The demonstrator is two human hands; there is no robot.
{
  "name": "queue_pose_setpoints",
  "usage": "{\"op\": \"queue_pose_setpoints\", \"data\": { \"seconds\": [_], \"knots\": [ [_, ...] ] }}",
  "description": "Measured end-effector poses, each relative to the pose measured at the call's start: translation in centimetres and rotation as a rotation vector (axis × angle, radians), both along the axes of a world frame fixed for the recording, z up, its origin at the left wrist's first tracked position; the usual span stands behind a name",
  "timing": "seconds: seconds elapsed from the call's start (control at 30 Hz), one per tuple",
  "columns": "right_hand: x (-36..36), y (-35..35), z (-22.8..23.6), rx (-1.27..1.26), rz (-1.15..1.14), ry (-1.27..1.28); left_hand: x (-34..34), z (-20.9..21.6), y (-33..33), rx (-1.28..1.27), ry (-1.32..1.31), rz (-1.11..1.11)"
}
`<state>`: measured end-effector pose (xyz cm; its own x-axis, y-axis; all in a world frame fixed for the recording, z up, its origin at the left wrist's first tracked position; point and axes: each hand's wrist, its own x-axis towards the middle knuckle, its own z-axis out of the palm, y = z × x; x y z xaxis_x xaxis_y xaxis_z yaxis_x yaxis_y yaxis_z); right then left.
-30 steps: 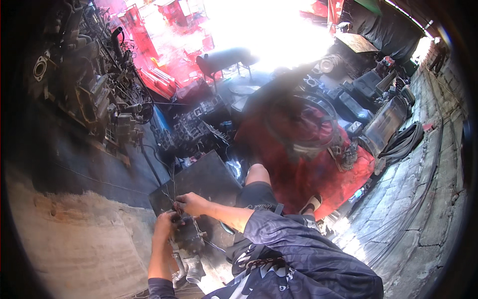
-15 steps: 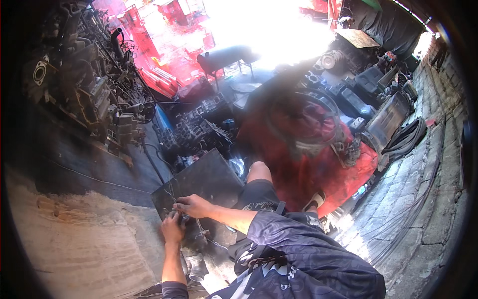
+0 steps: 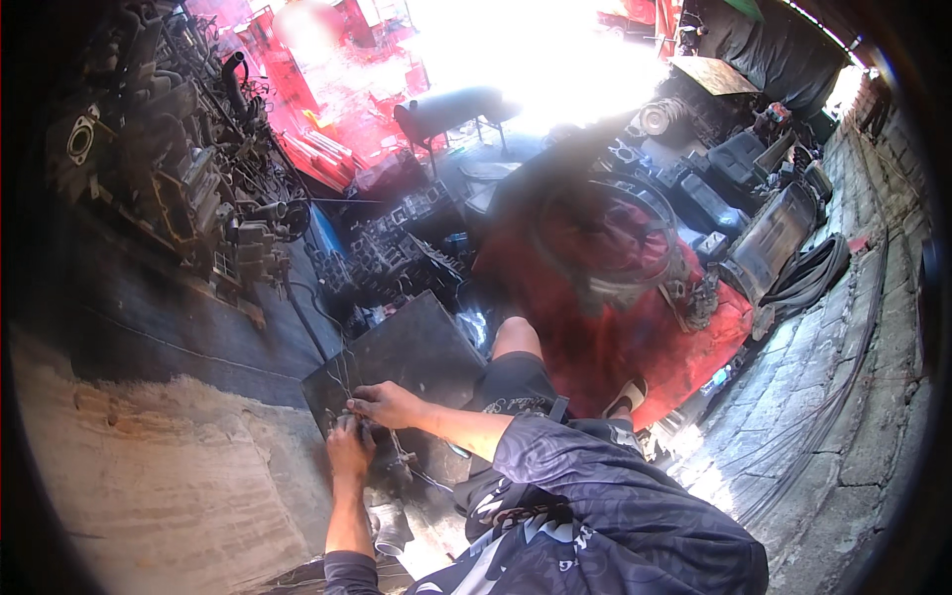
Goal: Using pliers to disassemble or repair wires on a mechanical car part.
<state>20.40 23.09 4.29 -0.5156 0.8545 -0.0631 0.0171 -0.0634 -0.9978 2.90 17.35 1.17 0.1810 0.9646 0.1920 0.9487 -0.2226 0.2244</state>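
Observation:
Over the corner of a dark flat panel (image 3: 421,347) my two hands work close together on thin wires (image 3: 343,371). My left hand (image 3: 349,448) has its fingers curled in on the wires. Coming from the right, my right hand (image 3: 389,406) pinches them just above the left fingertips. The exact grip points are too small to make out. Loose strands run up across the panel from the hands, and a wire bundle with a small joint (image 3: 405,457) trails down below them.
A stained wall (image 3: 159,476) stands close on the left, with stacked metal engine parts (image 3: 188,188) above. A red sheet (image 3: 635,362) carrying a large ring-shaped part (image 3: 620,288) lies to the right. Beyond it are a coiled black hose (image 3: 808,273) and a block wall (image 3: 843,397).
My left hand has shifted slightly to the right and up. The strands above the hands lie a little differently on the panel. My right hand has barely moved.

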Motion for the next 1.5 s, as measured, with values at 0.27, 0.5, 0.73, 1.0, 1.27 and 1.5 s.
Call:
{"op": "queue_pose_setpoints", "data": {
  "seconds": [0.27,0.5,0.73,1.0,1.27,1.5],
  "knots": [
    [-0.5,-0.1,-0.6,0.062,-0.017,-0.006,-0.4,-0.2,0.1,-0.022,-0.014,-0.007],
    [-1.2,-0.2,-1.5,0.085,0.007,0.041,-0.4,-1.1,-0.1,0.117,-0.043,0.023],
    [-0.6,0.1,0.0,0.120,0.082,-0.087,-0.7,-1.9,-0.2,0.135,-0.021,0.071],
    [-0.4,0.3,-0.8,0.120,0.074,-0.099,-0.4,0.4,0.9,-0.082,-0.052,-0.010],
    [-0.4,0.6,-1.3,0.087,0.136,-0.116,-1.9,4.7,3.7,-0.571,-0.203,-0.138],
    [0.0,0.5,-0.7,0.164,0.137,-0.103,-4.4,4.8,6.2,-0.540,0.340,-0.473]
  ]
}}
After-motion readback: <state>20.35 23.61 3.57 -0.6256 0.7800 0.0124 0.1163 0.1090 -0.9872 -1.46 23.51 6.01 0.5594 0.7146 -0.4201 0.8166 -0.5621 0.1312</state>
